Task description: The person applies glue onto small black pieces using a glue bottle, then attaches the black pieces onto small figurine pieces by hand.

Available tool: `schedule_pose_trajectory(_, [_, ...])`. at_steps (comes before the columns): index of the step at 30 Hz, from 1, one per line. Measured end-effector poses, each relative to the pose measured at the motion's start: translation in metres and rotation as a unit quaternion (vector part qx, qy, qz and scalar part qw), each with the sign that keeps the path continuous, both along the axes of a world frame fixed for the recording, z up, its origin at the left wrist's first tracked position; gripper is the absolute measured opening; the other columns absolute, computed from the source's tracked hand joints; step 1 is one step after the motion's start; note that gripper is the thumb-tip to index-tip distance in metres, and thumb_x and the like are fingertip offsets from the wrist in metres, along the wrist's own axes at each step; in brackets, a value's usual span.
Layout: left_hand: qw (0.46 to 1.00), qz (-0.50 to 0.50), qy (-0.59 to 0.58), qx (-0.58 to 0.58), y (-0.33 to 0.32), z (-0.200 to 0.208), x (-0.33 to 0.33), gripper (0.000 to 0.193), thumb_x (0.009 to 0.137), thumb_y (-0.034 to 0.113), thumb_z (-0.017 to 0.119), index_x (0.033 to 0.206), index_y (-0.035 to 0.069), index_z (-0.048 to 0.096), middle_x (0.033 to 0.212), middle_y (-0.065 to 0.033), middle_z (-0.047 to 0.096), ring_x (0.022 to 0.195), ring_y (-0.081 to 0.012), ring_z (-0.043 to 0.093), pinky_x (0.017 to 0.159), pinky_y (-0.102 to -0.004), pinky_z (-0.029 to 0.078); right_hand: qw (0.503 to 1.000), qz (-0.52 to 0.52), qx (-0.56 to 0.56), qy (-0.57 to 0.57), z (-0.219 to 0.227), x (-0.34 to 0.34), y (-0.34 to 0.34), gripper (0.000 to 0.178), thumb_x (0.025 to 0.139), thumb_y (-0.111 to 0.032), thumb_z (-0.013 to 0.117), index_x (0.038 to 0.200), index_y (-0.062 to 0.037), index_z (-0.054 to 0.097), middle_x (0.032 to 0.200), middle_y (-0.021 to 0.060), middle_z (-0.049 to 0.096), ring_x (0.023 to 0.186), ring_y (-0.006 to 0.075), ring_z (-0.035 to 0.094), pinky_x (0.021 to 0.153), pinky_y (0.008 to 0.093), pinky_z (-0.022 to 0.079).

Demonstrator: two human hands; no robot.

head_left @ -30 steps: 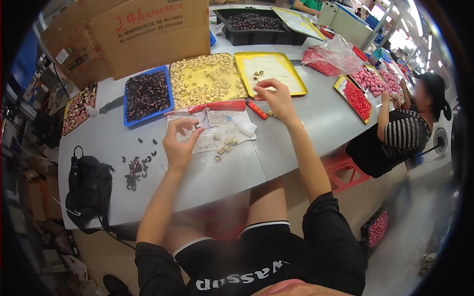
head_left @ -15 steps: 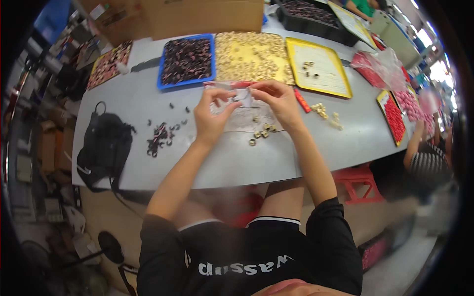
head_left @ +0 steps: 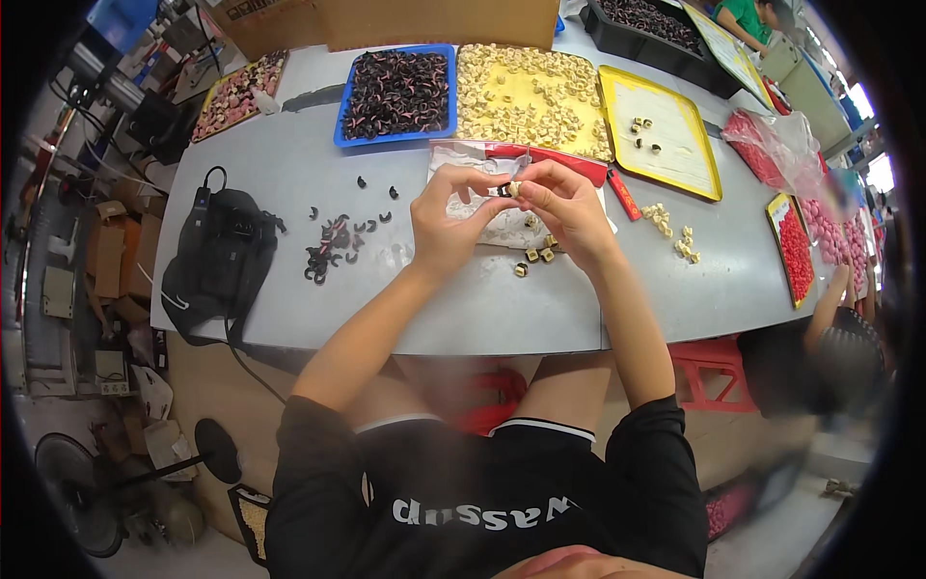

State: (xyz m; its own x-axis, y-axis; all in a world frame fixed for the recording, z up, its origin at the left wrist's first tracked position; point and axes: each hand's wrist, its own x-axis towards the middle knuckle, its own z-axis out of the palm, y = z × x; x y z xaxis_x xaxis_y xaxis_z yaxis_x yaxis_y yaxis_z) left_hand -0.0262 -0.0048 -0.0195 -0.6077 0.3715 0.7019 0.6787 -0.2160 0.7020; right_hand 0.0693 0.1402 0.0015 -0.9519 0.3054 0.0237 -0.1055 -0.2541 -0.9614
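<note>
My two hands meet over a white sheet with a red edge (head_left: 569,162). The fingertips of my left hand (head_left: 451,214) pinch a small black curved piece (head_left: 503,190). Against it, my right hand (head_left: 571,210) holds a small cream cube-like piece (head_left: 514,188) between thumb and forefinger. The two pieces appear to touch, though fingers partly cover them. Just below my right hand lie several cream pieces with dark parts (head_left: 532,256). Loose black curved pieces (head_left: 328,249) are heaped left of my left hand. Beyond my right hand sit loose cream pieces (head_left: 659,218).
Along the back stand a blue tray of black pieces (head_left: 340,130), a yellow tray of cream pieces (head_left: 509,92) and a yellow-rimmed tray (head_left: 680,145) with a few pieces. A black bag (head_left: 224,256) lies left, a red stick (head_left: 624,195) right. A co-worker's arm (head_left: 828,309) shows far right.
The whole view has shifted, with the table's things now further right. My fingertips have come together, bringing the black and cream pieces into contact.
</note>
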Motion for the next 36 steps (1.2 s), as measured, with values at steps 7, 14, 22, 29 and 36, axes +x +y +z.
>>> schedule_pose_trajectory(7, [1.0,-0.022,0.01,-0.012,-0.0023,-0.0014,0.0041,0.045,0.07,0.003,0.081,0.099,0.005,0.047,0.094,-0.0103,0.069,0.074,-0.009,0.059,0.068,-0.0224,0.048,0.995,0.046,-0.087,0.01,0.0017,0.0032,0.0001,0.016,0.085,-0.015,0.068,0.094,-0.0038,0.063,0.091,0.0,0.06,0.084,0.0088,0.054,0.077,0.0234,0.044])
schedule_pose_trajectory(14, [1.0,-0.027,0.001,0.008,-0.002,-0.0007,0.0044,0.041,0.071,0.006,0.08,0.099,0.005,0.051,0.094,-0.0073,0.069,0.073,-0.0102,0.059,0.065,-0.0231,0.047,0.991,0.062,-0.116,0.018,-0.0035,0.0026,0.0039,0.016,0.086,-0.015,0.068,0.096,-0.0033,0.062,0.094,0.0017,0.06,0.09,0.0106,0.056,0.083,0.0273,0.045])
schedule_pose_trajectory(22, [0.999,-0.047,-0.002,0.002,-0.005,-0.0002,0.0059,0.044,0.072,0.002,0.079,0.101,0.006,0.046,0.097,-0.0116,0.068,0.074,-0.0098,0.059,0.068,-0.0226,0.047,0.982,0.106,-0.155,-0.007,0.0012,0.0038,0.0003,0.013,0.088,-0.016,0.065,0.094,-0.0062,0.059,0.105,0.0055,0.062,0.103,0.0151,0.056,0.097,0.0362,0.043])
schedule_pose_trajectory(29, [0.998,-0.066,0.008,0.012,-0.0036,0.0001,0.0089,0.044,0.073,0.0,0.077,0.103,0.006,0.045,0.098,-0.0134,0.069,0.075,-0.0108,0.061,0.067,-0.0226,0.047,0.971,0.128,-0.198,0.024,-0.0036,0.0033,0.0013,0.022,0.087,-0.01,0.065,0.101,-0.0072,0.048,0.111,0.0172,0.06,0.106,0.0214,0.057,0.098,0.0412,0.043])
schedule_pose_trajectory(36, [0.997,-0.061,0.0,0.037,0.0009,-0.0012,0.0101,0.032,0.072,0.006,0.079,0.098,0.005,0.06,0.097,-0.0047,0.069,0.07,-0.0106,0.06,0.058,-0.0222,0.043,0.972,0.108,-0.2,0.053,0.0014,0.0032,-0.0031,0.034,0.085,-0.004,0.066,0.109,-0.0063,0.041,0.117,0.0276,0.056,0.105,0.0271,0.058,0.098,0.0433,0.043])
